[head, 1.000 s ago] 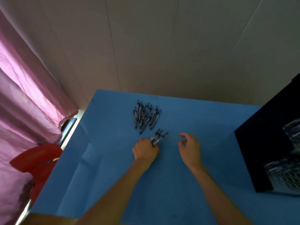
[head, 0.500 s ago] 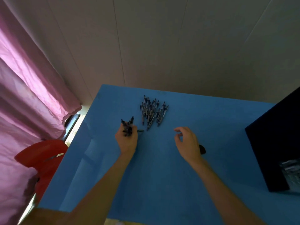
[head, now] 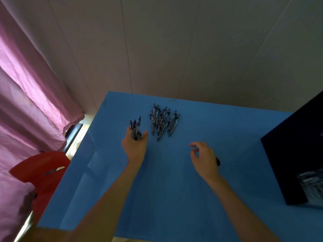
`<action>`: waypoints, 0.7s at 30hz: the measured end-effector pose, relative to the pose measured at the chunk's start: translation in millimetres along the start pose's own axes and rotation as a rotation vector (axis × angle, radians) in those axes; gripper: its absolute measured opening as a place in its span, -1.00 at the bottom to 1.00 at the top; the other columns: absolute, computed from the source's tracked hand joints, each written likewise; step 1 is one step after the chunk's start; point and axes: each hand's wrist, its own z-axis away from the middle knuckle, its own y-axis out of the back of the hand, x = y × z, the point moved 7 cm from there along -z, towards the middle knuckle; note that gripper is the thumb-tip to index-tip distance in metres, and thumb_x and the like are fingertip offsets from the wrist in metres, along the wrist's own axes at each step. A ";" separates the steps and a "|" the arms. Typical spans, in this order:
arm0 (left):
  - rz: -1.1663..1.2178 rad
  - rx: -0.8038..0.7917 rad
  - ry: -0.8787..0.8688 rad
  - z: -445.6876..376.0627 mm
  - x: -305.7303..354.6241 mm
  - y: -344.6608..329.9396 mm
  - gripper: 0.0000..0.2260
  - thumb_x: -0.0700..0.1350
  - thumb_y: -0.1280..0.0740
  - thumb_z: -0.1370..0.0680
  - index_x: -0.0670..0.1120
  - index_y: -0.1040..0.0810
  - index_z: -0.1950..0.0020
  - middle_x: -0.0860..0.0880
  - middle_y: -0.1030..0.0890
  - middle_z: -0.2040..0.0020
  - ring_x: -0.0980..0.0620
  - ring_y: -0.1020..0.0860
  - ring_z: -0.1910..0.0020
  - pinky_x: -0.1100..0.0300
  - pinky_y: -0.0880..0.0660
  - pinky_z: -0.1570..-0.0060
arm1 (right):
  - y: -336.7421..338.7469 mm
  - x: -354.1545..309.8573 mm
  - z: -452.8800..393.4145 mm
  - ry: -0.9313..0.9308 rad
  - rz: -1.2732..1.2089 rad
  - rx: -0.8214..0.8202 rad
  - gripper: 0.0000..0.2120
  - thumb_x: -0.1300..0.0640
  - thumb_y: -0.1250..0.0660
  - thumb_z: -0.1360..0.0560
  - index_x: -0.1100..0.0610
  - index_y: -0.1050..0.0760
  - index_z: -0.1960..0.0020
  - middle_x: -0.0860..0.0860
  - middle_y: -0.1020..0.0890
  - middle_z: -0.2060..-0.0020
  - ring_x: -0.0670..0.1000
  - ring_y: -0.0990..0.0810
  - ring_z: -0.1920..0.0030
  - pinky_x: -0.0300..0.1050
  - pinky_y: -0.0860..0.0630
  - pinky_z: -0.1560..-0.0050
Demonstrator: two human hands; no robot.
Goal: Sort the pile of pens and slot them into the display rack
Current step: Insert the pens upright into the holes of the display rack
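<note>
- my left hand point(head: 134, 147) grips a small bunch of pens point(head: 135, 128), mid-frame
- right hand point(head: 204, 158) hovers empty, fingers loosely curled
- pen pile point(head: 163, 122) sits upper center on the blue table point(head: 174, 198)
- black display rack point(head: 297, 154) at right edge

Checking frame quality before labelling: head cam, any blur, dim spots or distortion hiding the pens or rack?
Head view: dim overall; the pile of pens reads as dark sticks, print illegible. The display rack is near-black, its contents at the right edge smeared. Bright glare by the curtain. Wide-angle bend tilts the wall seams. Left hand and its bundle of pens are fairly sharp.
</note>
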 end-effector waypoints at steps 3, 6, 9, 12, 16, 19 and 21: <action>-0.005 -0.032 0.122 1.4 -19.8 -2.4 -0.71 -0.27 -0.42 -0.48 -0.14 -0.32 0.28 -0.04 -0.35 0.38 0.07 -0.27 0.39 0.15 -0.28 0.36 | -0.3 1.1 2.0 -0.009 0.014 -0.007 -0.81 0.23 -0.30 -0.61 0.13 -0.58 -0.19 -0.03 -0.58 -0.13 -0.16 -0.53 -0.02 -0.42 -0.39 0.01; 0.005 -0.013 0.090 2.8 -18.6 -0.2 -0.66 -0.21 -0.42 -0.54 -0.06 -0.31 0.32 0.00 -0.37 0.41 0.10 -0.30 0.42 0.15 -0.30 0.39 | 2.0 2.3 1.5 -0.013 0.029 -0.008 -0.81 0.23 -0.29 -0.61 0.12 -0.58 -0.18 -0.03 -0.58 -0.13 -0.16 -0.52 -0.01 -0.47 -0.35 0.09; 0.040 0.051 0.048 2.1 -18.7 5.6 -0.67 -0.07 -0.39 -0.58 0.02 -0.34 0.31 -0.07 -0.45 0.41 -0.01 -0.45 0.41 0.04 -0.46 0.37 | 3.6 4.7 0.3 -0.015 0.048 -0.006 -0.83 0.23 -0.29 -0.61 0.12 -0.58 -0.17 -0.03 -0.57 -0.12 -0.15 -0.52 0.00 -0.49 -0.34 0.14; 0.019 0.111 0.062 2.1 -24.1 11.9 -0.67 -0.08 -0.36 -0.59 -0.11 -0.39 0.34 -0.05 -0.49 0.43 0.00 -0.47 0.43 0.04 -0.48 0.38 | 1.2 4.9 0.5 -0.013 0.051 -0.007 -0.83 0.23 -0.30 -0.60 0.12 -0.59 -0.15 -0.04 -0.58 -0.10 -0.15 -0.53 0.00 -0.52 -0.34 0.15; 0.067 0.128 -0.039 -1.6 -12.7 14.0 -0.70 -0.05 -0.36 -0.54 -0.17 -0.37 0.26 -0.15 -0.42 0.40 0.05 -0.38 0.39 -0.05 -0.41 0.39 | -1.8 6.2 1.4 -0.008 0.047 -0.009 -0.83 0.23 -0.30 -0.60 0.11 -0.59 -0.16 -0.06 -0.58 -0.10 -0.15 -0.53 0.01 -0.51 -0.36 0.15; 0.033 0.129 -0.040 -4.6 -13.5 15.0 -0.76 0.05 -0.36 -0.50 -0.01 -0.38 0.25 -0.13 -0.49 0.34 -0.03 -0.47 0.37 -0.17 -0.51 0.34 | -3.7 7.0 3.1 -0.015 0.037 -0.010 -0.83 0.24 -0.31 -0.59 0.12 -0.60 -0.15 -0.05 -0.59 -0.09 -0.15 -0.54 0.00 -0.51 -0.36 0.12; 0.057 0.143 0.008 -5.2 -14.8 15.1 -0.79 0.08 -0.37 -0.53 0.06 -0.43 0.24 -0.11 -0.54 0.32 -0.11 -0.56 0.33 -0.19 -0.56 0.32 | -5.4 6.8 4.8 -0.014 0.021 -0.013 -0.83 0.24 -0.31 -0.59 0.12 -0.60 -0.15 -0.05 -0.59 -0.08 -0.13 -0.55 -0.01 -0.46 -0.37 0.06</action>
